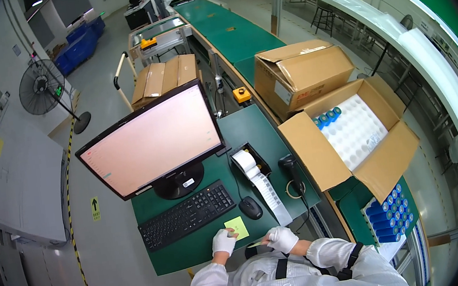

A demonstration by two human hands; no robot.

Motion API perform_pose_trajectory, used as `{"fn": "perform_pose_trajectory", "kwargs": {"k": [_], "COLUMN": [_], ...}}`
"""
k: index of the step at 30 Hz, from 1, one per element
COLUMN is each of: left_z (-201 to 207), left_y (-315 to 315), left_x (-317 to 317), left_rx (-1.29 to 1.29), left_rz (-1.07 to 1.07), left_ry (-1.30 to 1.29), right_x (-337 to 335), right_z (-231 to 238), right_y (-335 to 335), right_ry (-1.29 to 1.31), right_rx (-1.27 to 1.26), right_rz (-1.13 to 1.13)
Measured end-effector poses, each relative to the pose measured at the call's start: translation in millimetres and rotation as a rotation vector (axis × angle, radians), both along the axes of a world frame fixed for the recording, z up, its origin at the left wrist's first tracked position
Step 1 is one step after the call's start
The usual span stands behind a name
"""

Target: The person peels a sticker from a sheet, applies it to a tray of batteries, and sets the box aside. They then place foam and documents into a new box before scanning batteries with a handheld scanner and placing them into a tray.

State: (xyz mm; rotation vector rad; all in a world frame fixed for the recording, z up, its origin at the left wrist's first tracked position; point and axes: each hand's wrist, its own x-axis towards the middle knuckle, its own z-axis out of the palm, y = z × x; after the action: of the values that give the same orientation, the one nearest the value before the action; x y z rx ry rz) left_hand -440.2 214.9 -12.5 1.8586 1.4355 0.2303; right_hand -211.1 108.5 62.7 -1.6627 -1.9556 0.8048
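The left hand [224, 242] is touching a yellow note [238, 226]; the right hand [282, 239] is pinching a pale slip [257, 244].
The left fingers are bending, but I can't tell if they are gripping. The note is lying on the green tabletop [194, 251], at 2 o'clock from the left hand. From both hands, a mouse [251, 208] is sitting at 12. At 2 o'clock, a few blue tubes [330, 116] are sitting in an open box's [316, 158] foam tray [356, 133]; most holes are looking bare. More tubes [390, 217] are standing at 3.

Keyboard [186, 215] before monitor [151, 141], sticky note [237, 226] before keyboard, mouse [250, 208] right of keyboard, scanner [292, 170] right of label roll [245, 161]
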Motion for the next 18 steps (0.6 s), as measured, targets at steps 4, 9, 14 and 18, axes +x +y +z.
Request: {"fn": "perform_pose_trajectory", "kwargs": {"k": [4,9,14,18], "left_z": [61,74,68,70], "left_y": [-19,-27,-23,-27], "left_x": [30,70,80,81], "left_rx": [0.051,-0.208,-0.119,-0.015], "left_rz": [-0.197,-0.049,0.098,0.069], "left_ry": [-0.414,-0.243,-0.268,-0.222], "right_x": [15,33,73,91], "right_z": [-4,-12,-42,-51], "right_y": [11,34,40,21], "right_ry": [0.274,0.260,0.083,0.005], "right_rx": [-0.098,0.000,0.022,0.319], "right_rz": [-0.149,-0.296,-0.814,-0.862]}}
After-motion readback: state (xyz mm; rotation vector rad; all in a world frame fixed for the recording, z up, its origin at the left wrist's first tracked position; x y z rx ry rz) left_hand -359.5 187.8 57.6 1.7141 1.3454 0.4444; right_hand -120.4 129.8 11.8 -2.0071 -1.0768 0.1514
